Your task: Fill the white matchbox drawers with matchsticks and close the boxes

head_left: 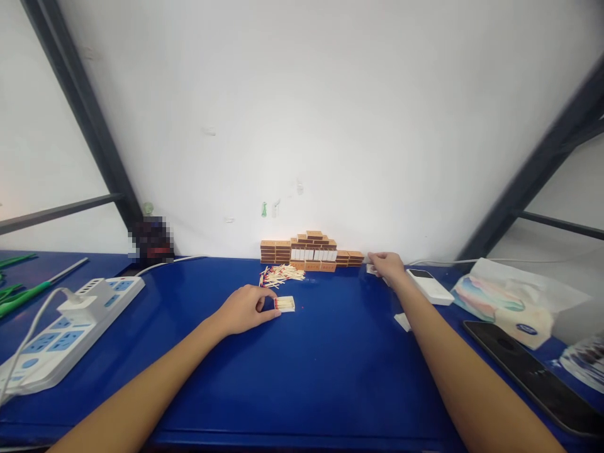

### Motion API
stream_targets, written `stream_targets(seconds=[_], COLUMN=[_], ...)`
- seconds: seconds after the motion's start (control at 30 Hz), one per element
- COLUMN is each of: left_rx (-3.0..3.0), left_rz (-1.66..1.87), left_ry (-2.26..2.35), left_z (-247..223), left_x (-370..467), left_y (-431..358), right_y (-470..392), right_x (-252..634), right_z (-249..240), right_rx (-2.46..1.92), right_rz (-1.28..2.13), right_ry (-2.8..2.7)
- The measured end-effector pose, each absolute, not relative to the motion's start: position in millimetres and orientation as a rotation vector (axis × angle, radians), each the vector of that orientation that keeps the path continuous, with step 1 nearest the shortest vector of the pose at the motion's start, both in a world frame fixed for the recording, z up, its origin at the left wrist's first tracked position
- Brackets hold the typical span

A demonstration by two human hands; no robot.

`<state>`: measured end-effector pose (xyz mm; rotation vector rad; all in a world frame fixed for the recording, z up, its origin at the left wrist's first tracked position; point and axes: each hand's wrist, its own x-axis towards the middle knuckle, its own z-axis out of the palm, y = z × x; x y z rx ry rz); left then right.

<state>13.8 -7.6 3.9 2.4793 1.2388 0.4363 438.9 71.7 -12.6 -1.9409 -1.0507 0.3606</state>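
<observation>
Wall and tabletop: a pale wall fills the upper frame; a glossy blue tabletop spreads across the lower part.
Far left: green-handled items at the edge, and a white power strip with a charger plugged into it.
My left hand: my left hand, left of centre, has thumb and finger pinched on the left end of a small match tray.
Match tray: just below the frame's centre; several matches lie inside, red heads toward my fingers.
Loose matches: a messy pile just above the tray, in front of the stack.
Matchbox stack: at centre, the matchbox stack stands against the wall, with a stepped top, a white-faced middle row and a low right end.
Progress: the stack stands assembled and the tray is partly filled, I judge; the loose pile is in no box.
My right hand: right of centre, my right hand has its fingertips beside the stack's low end; I cannot tell whether they grip anything.
Far right: a white device, tissue pack and dark phone.
</observation>
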Motion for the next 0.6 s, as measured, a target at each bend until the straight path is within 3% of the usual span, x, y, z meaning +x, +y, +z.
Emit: stream_targets(seconds=[0.23, 0.43, 0.6], left_rx=[2.486, 2.473, 2.446], left_rz=[0.442, 0.521, 0.892], left_ry=[1.226, 1.228, 1.182], left_z=[2.2, -1.5, 3.2], left_x=[14.2, 13.6, 13.7], left_y=[-6.3, -5.3, -7.3], right_y=[79.2, 51.2, 6.1], right_x=[428.8, 413.7, 334.9], right_z=[-17.8, 28.9, 46.6], right_rx=[-1.914, -1.751, -1.339], right_rz=[0.389, 0.295, 0.642], right_ry=[-1.038, -0.89, -1.172])
